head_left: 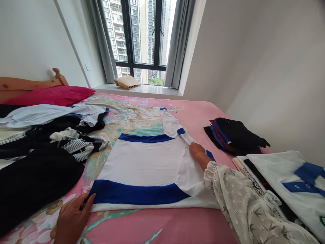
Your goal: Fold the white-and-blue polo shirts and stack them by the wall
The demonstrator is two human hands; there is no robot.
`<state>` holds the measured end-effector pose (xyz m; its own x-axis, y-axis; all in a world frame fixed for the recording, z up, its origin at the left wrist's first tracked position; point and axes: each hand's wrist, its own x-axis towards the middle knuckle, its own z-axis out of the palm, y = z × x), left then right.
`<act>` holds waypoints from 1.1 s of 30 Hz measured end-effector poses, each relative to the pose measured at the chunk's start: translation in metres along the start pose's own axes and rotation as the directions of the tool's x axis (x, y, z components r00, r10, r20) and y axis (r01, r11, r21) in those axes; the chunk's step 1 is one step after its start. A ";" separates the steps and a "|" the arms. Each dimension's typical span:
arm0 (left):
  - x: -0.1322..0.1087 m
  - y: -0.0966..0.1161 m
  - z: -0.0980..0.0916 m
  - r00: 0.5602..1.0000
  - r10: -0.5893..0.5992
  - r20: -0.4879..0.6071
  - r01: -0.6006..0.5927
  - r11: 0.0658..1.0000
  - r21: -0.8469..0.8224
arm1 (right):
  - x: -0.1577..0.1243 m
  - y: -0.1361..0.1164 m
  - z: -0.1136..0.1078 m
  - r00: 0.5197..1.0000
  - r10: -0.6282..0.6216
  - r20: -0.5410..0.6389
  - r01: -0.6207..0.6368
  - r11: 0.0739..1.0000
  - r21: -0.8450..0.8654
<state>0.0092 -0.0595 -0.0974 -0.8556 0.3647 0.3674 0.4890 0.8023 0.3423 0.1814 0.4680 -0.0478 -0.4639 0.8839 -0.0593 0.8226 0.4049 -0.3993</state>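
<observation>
A white shirt point(144, 162) with blue bands lies spread on the bed, partly folded at its right side. My left hand point(72, 215) is at its near left corner, with thumb and fingers closed on the blue-banded edge. On the right side, my right hand point(198, 152) grips the white sleeve with a blue cuff, lying over the body of the shirt. My fingertips there are partly hidden by the hand. Another white sleeve point(169, 120) stretches away toward the far side of the bed.
Rumpled black, white and striped clothes point(78, 145) are heaped on the left. A stack of dark folded clothes point(233, 134) and a pile of white folded clothes point(276, 162) lie on the right. A red pillow point(54, 95) is at the wooden headboard point(30, 84).
</observation>
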 end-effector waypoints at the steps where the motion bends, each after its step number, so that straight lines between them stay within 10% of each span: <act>1: -0.001 0.000 0.000 1.000 -0.009 -0.003 0.009 1.000 -0.009 | 0.006 0.002 -0.004 1.000 0.005 -0.022 -0.004 1.000 0.022; 10: 0.007 0.010 -0.005 0.992 -0.082 0.099 0.086 0.996 -0.037 | 0.053 0.017 -0.094 0.959 0.009 -0.282 0.089 0.939 0.333; 15: 0.008 0.005 0.001 0.997 -0.040 0.072 0.040 0.999 -0.005 | 0.011 0.015 -0.075 0.930 -0.118 -0.348 0.230 0.926 0.301; 18: 0.007 0.004 0.003 0.999 -0.020 0.051 0.020 1.000 -0.009 | -0.047 -0.007 -0.035 0.859 -0.469 -0.206 0.510 0.817 0.268; 21: 0.004 0.005 0.000 1.000 0.009 0.023 -0.007 0.997 -0.074 | -0.111 -0.036 0.000 0.582 -0.808 0.096 0.790 0.589 0.167; 23: 0.002 0.006 -0.001 1.000 0.024 0.006 -0.023 0.990 -0.137 | -0.141 -0.053 0.013 0.507 -0.822 0.258 0.844 0.534 0.044; 29: 0.002 0.007 -0.005 1.000 -0.004 0.026 0.010 0.974 -0.227 | -0.149 -0.078 0.014 0.483 -0.667 0.567 0.800 0.600 0.024; 33: 0.004 0.013 -0.011 0.984 -0.090 0.151 0.126 0.960 -0.250 | -0.144 -0.081 0.014 0.537 -0.628 0.562 0.760 0.650 -0.001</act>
<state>0.0142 -0.0532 -0.0824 -0.9119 0.3583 0.2002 0.4041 0.6979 0.5914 0.1772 0.3048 -0.0199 -0.9512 0.0889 -0.2955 0.1819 0.9351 -0.3040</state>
